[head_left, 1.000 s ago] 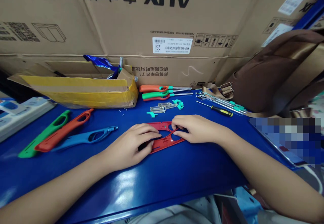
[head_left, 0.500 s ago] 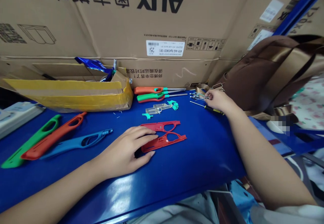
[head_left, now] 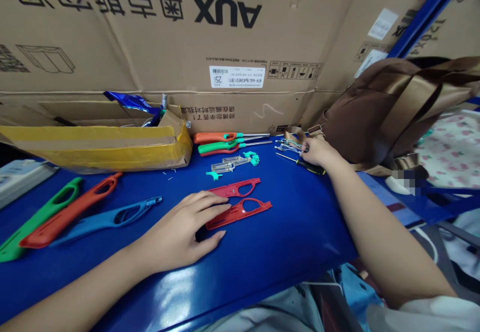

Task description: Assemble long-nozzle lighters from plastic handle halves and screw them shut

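Left hand (head_left: 180, 234) on red plastic shells (head_left: 237, 214); right hand (head_left: 318, 152) touching wires (head_left: 288, 145).

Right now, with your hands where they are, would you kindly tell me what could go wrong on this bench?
Your right hand is at the thin metal wire rods, right beside a yellow-handled screwdriver, so moving them might snag or roll it. Your left hand sits against two red plastic shell halves, which could slide. Small loose clear and teal parts lie just beyond them and might get knocked.
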Tool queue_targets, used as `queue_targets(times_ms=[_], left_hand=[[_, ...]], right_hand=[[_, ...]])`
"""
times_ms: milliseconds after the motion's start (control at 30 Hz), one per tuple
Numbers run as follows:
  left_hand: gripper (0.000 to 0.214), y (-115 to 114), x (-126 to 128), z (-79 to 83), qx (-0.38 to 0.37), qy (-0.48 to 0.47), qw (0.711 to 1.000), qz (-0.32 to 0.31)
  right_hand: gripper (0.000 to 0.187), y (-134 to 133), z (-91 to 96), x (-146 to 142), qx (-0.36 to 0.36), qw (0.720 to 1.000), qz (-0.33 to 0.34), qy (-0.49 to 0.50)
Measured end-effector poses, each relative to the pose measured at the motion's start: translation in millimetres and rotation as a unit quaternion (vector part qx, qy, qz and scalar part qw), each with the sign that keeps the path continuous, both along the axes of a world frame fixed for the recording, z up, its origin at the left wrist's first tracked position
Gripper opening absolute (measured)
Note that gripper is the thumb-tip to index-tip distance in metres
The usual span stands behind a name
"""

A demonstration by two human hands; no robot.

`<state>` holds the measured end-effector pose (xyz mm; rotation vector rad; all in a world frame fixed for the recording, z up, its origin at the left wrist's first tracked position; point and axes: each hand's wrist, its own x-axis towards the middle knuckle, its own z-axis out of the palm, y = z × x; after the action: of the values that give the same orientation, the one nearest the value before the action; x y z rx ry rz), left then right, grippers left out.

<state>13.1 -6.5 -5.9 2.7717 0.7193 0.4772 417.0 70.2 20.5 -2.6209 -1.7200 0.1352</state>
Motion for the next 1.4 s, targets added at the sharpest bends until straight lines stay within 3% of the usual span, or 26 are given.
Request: queue_targets(times_ms=[233, 400, 600, 800, 967, 1200, 1400], left_hand=[[0.043, 1, -1, -1.5, 0.006, 0.013, 1.000, -0.003], [0.043, 1, 0, -0.3, 0.005, 0.013, 1.000, -0.003], [0.043, 2, 0, -2.1, 0.004, 0.000, 1.000, -0.001], [0.042, 2, 0, -3.5, 0.002, -0.001, 1.000, 0.000], [0.042, 2, 1, -2.1, 0.002, 0.004, 1.000, -0.001], [0.041, 4, 1, -3.4, 0.003, -0.006, 1.000, 0.003], [0.036, 6, 1, -5.0, 0.002, -0.007, 1.000, 0.014]], right_hand=[[0.030, -4, 7.7, 3, -0.041, 0.998, 0.033, 0.032], [0.006, -7, 12.6, 2, -0.014, 0.995, 0.063, 0.082], [0.015, -7, 19.3, 12, 0.038, 0.990, 0.069, 0.114], [0.007, -11, 18.6, 13, -0.014, 0.988, 0.099, 0.120], [0.015, -13, 12.8, 9, -0.017, 0.988, 0.115, 0.102], [0.010, -12, 16.6, -1, 0.094, 0.976, 0.160, 0.114], [0.009, -19, 16.0, -31, 0.169, 0.928, 0.279, 0.180]])
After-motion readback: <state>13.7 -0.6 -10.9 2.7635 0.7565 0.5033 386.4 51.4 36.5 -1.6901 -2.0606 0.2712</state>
